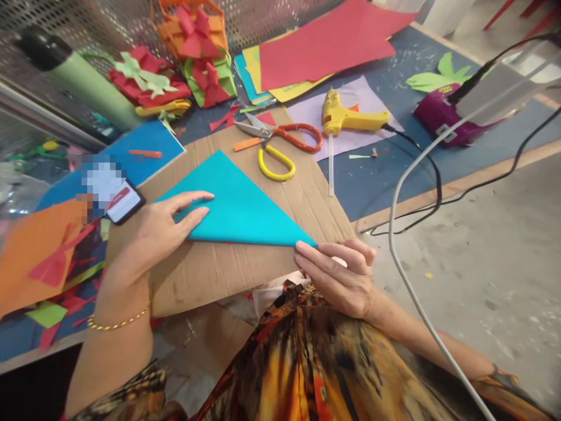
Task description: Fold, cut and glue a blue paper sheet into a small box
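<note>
A grey concrete floor [482, 263] spreads out to the right, dusty and flecked with small scraps. A low table [372, 178] with a blue top and a pale wooden edge sits against a perforated metal panel [114, 23] at the back. A white cable [390, 234] and a black cable [438, 187] trail over the floor. Red furniture legs [497, 14] stand in bright light at the far corner.

We can read no word, number or brand here. The teal paper [236, 207] is plain, and the screen of what may be a phone [125, 202] is blurred beyond reading.
</note>
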Demonstrator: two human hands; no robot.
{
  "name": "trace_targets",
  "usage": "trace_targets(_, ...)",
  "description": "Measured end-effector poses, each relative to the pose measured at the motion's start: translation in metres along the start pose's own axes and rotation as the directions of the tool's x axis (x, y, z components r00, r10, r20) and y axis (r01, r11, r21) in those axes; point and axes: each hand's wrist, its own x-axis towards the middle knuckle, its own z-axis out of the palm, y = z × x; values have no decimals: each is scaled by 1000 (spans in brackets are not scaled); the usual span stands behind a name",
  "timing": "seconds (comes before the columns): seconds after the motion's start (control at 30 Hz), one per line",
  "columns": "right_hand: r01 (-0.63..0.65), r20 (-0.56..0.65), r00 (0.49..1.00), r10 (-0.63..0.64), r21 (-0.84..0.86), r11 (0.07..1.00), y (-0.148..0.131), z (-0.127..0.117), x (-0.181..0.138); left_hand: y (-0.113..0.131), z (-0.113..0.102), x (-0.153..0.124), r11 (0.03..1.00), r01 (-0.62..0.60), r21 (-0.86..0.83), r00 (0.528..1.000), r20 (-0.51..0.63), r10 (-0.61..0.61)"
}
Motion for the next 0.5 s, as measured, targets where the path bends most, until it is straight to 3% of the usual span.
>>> trace_targets(0.13, -4, 8, 1000, 4, 68, 998, 1, -1, 0, -3, 0, 1, 999, 2, -49, 1000, 11, -2)
trace_targets(0.27, -81, -44, 995, 88, 140, 987, 0, -7, 7, -12, 2, 2, 998, -25, -61, 1000, 16, 26)
trace_targets(0.5, -247, -31, 968, 249, 49, 968, -6, -5, 14, -20, 2, 3, 995, -73, -66, 997, 13, 74)
